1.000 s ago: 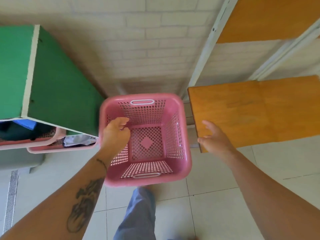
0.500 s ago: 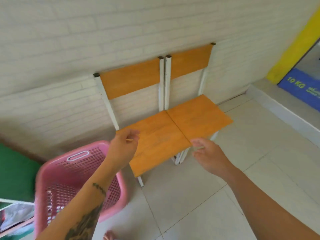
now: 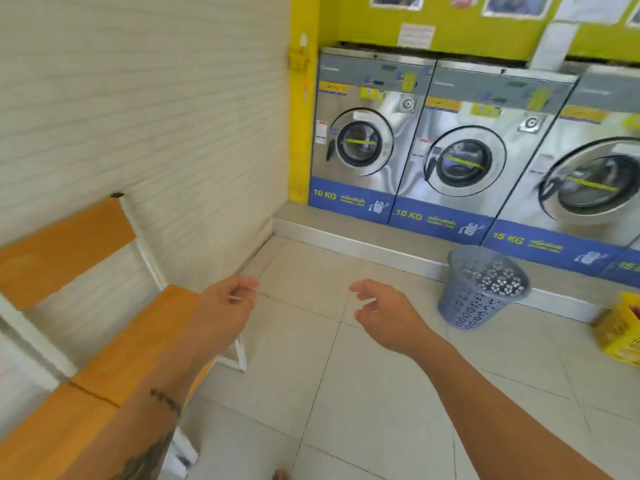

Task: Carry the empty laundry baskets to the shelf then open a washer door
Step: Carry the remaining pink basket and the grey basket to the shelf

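Landmark = leftmost 10 KG washer: steel front, blue band at base. Pale tiled floor spreads from in front of it twd the camera. White brick wall runs off to its L, w/ a yellow pillar btw wall and washer. Yellow-green wall w/ notices rises above it. Against its R side is a second 10 KG washer. Further R is a 15 KG washer, cut by the frame edge.

Orange wooden chairs w/ white frames stand along the brick wall, well L of the washer and nearer the camera. A light step lies under the washer and carries the whole row.

Grey-blue perforated basket is on the floor down-R of the washer, just in front of the step, about where the second machine meets the 15 KG one. It is a bit tilted and looks empty. Yellow basket is far R of the washer at the frame edge, w/ sthg red in it.

Washer door is round w/ a glass centre and sits flat to the washer's front, dark handle on its L rim.

Both bare forearms reach fwd over the floor, well short of the washer. R hand is roughly below the washer in frame, fingers slack and half-curled, holding nothing. L hand is lower-L of the washer, by the chair seat's corner, fingers curled in, pinching a thin pale stick at the fingertips.
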Action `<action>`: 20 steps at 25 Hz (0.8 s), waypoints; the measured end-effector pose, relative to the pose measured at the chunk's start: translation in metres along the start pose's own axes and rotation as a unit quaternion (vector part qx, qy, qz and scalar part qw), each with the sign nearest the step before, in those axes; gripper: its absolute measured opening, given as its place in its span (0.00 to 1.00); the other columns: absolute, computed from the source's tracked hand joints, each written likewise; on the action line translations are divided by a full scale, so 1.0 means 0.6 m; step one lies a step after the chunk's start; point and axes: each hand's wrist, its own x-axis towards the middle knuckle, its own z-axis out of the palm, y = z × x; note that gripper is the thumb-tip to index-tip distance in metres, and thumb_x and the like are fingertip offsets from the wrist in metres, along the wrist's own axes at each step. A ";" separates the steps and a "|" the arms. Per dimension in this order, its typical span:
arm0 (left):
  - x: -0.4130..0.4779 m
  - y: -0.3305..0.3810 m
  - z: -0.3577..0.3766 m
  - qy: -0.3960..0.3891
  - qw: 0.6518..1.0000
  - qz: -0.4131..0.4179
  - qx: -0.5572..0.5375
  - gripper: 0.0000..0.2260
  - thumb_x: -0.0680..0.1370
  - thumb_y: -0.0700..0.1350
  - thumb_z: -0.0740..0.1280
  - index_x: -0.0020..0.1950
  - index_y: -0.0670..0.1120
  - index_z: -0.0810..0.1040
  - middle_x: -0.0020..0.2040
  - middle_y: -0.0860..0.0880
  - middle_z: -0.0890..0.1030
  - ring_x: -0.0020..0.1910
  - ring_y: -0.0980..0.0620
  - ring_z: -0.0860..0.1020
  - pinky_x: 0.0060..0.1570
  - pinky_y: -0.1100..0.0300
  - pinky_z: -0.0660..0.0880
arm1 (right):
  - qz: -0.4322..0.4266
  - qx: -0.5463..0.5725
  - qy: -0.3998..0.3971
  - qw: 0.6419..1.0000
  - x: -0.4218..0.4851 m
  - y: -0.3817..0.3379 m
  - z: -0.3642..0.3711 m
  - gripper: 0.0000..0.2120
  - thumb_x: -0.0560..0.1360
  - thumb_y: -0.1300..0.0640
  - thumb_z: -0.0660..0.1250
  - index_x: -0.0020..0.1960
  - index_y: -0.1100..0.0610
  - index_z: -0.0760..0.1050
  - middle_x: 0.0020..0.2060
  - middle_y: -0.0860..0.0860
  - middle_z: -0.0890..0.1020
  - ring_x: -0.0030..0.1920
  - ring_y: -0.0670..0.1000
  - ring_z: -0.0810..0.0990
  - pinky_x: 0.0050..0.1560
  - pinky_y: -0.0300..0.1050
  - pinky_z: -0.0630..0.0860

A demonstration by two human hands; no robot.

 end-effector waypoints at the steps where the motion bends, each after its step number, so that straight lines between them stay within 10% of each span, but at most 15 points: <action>1: 0.045 0.021 0.038 -0.012 1.000 0.012 -0.004 0.10 0.78 0.39 0.64 0.54 0.50 0.81 0.47 0.47 0.83 0.40 0.55 0.79 0.33 0.68 0.72 | 0.010 -0.008 0.024 1.000 0.027 0.020 -0.033 0.18 0.72 0.61 0.66 0.59 0.45 0.75 0.53 0.46 0.78 0.44 0.42 0.77 0.42 0.29 0.69; 8: 0.349 0.163 0.290 -0.154 0.982 0.111 0.001 0.13 0.75 0.37 0.66 0.45 0.57 0.80 0.43 0.50 0.83 0.40 0.50 0.81 0.35 0.62 0.71 | 0.110 -0.021 0.173 0.979 0.217 0.144 -0.238 0.17 0.73 0.58 0.67 0.61 0.47 0.75 0.55 0.49 0.79 0.51 0.50 0.80 0.55 0.44 0.75; 14: 0.528 0.303 0.492 -0.257 0.945 0.194 0.050 0.11 0.77 0.41 0.65 0.47 0.59 0.80 0.44 0.53 0.81 0.42 0.52 0.81 0.33 0.66 0.69 | 0.197 0.000 0.284 0.938 0.312 0.245 -0.399 0.19 0.74 0.63 0.66 0.64 0.53 0.75 0.53 0.50 0.77 0.44 0.49 0.77 0.39 0.30 0.71; 20: 0.637 0.390 0.744 -0.293 0.929 0.217 0.055 0.10 0.77 0.43 0.66 0.46 0.59 0.80 0.44 0.53 0.82 0.43 0.52 0.81 0.39 0.61 0.73 | 0.229 -0.023 0.311 0.922 0.408 0.429 -0.559 0.18 0.72 0.59 0.65 0.61 0.48 0.75 0.52 0.49 0.80 0.52 0.54 0.80 0.52 0.46 0.74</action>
